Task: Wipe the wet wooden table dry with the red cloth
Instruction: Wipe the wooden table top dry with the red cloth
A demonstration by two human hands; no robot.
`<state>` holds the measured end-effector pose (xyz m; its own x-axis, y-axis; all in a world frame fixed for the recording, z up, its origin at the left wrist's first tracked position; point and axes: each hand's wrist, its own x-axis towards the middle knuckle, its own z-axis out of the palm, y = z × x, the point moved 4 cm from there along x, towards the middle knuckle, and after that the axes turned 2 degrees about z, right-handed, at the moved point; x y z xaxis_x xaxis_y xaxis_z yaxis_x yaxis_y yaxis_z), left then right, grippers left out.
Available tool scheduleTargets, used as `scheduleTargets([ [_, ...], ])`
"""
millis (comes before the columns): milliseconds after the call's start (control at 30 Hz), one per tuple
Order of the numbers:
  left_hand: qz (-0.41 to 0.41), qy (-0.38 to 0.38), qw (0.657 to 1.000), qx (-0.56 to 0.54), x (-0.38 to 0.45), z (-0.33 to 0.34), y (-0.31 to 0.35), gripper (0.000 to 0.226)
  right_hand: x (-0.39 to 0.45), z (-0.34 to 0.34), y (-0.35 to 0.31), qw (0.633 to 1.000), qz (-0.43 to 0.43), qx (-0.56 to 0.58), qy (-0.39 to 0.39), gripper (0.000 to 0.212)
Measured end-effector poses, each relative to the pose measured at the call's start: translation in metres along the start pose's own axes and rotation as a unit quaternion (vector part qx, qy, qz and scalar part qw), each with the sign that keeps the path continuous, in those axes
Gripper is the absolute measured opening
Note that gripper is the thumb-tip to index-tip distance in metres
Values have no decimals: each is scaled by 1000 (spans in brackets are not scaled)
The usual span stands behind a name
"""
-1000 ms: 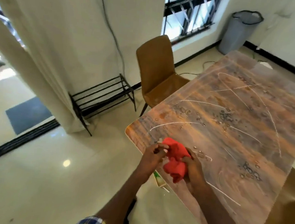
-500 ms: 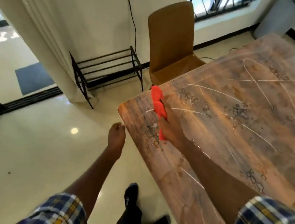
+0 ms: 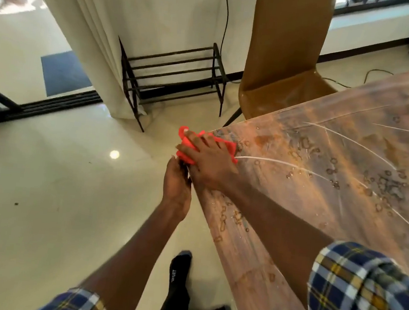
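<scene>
Red cloth (image 3: 186, 142) under the spread right hand (image 3: 208, 161) at centre frame, left hand (image 3: 177, 183) straight-fingered beside; the wipe likely must sweep right across the beaded table (image 3: 318, 202).

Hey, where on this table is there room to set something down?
Nothing stands on the wet table in view: open stretches lie beyond the right hand, around the droplets, and along the side by the chair. The corner is crowded: right hand flat on the red cloth, left hand at the edge.

The cloth (image 3: 186, 143) lies on the table's (image 3: 331, 190) corner under the right hand (image 3: 210, 165); the left hand (image 3: 177, 187) is beside the edge. A chair (image 3: 285, 63) stands behind, a rack (image 3: 173, 75) left of it.
</scene>
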<state>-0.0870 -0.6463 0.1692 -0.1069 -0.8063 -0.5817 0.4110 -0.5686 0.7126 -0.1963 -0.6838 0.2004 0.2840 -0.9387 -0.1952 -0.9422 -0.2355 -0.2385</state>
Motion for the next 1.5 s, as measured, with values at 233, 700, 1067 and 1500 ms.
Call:
scheduleTargets([
  [233, 80, 1, 987, 139, -7, 17, 4, 59, -17, 22, 21, 998, 54, 11, 44, 62],
  [700, 64, -12, 971, 228, -16, 8, 25, 56, -28, 30, 3, 992, 80, 96, 24, 63],
  [1067, 133, -13, 928, 348, 0, 5, 48, 49, -22, 16, 58, 951, 288, 86, 69, 69],
  [1500, 108, 37, 949, 294, 11, -6, 42, 72, -24, 2, 138, 937, 324, 87, 98, 64],
])
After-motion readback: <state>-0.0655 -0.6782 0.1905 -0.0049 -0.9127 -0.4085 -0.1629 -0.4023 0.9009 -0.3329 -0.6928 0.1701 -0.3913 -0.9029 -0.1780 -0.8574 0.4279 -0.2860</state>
